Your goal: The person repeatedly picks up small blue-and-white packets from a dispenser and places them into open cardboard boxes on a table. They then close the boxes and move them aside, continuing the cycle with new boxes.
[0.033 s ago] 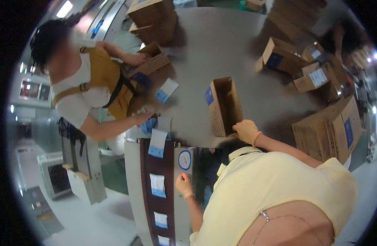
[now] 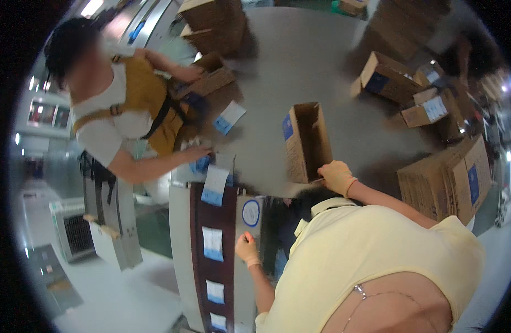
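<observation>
My right hand (image 2: 337,177), in a thin pale glove, grips the near right edge of an open cardboard box (image 2: 310,145) with a blue label. The box stands on the grey table, its open side up and nothing visible inside. My left hand (image 2: 247,248), also gloved, is held beside the conveyor belt (image 2: 203,270), fingers curled together, with nothing visible in them. White-and-blue packets lie in a row along the dark belt, the farthest packet (image 2: 215,186) at its table end. Another white-and-blue packet (image 2: 229,117) lies on the table left of the box.
At the left a person (image 2: 119,105) has one hand at a cardboard box (image 2: 212,76) and the other near blue packets by the belt's end. Flattened cartons (image 2: 441,180) stand stacked at the right. Filled boxes (image 2: 390,76) sit farther back, and stacked cartons (image 2: 214,25) stand far left.
The packets on the belt have moved slightly toward the table. The other person's near hand has shifted a little away from the belt's end. My hands stay in nearly the same places.
</observation>
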A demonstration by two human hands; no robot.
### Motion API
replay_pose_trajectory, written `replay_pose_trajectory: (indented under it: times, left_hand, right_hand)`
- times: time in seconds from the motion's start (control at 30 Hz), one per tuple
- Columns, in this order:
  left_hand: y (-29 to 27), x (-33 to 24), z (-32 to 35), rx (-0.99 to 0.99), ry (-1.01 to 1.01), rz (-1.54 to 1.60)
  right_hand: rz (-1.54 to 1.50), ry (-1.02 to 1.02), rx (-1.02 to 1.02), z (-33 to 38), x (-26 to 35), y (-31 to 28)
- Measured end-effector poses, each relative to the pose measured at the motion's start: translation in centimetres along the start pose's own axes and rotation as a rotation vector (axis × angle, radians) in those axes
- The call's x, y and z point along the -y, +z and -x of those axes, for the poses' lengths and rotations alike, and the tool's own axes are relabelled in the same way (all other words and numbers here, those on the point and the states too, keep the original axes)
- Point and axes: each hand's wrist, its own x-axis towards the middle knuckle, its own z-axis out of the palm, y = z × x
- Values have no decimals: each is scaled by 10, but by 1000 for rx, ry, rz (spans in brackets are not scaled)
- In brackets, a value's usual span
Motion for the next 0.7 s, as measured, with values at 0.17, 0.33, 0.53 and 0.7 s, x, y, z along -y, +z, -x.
replay_pose_trajectory:
  times: [0.17, 0.33, 0.53, 0.7]
  left_hand:
    - [-63, 75, -7, -168, 22, -123]
    - [-136, 165, -11, 86, -416, -214]
    - [-99, 117, -58, 169, -118, -333]
    - [-86, 132, -115, 235, -13, 158]
  right_hand:
    - [23, 7, -2, 1, 5, -6]
    - [53, -24, -18, -6, 4, -2]
    - [44, -2, 41, -14, 6, -17]
    - [80, 12, 79, -20, 12, -22]
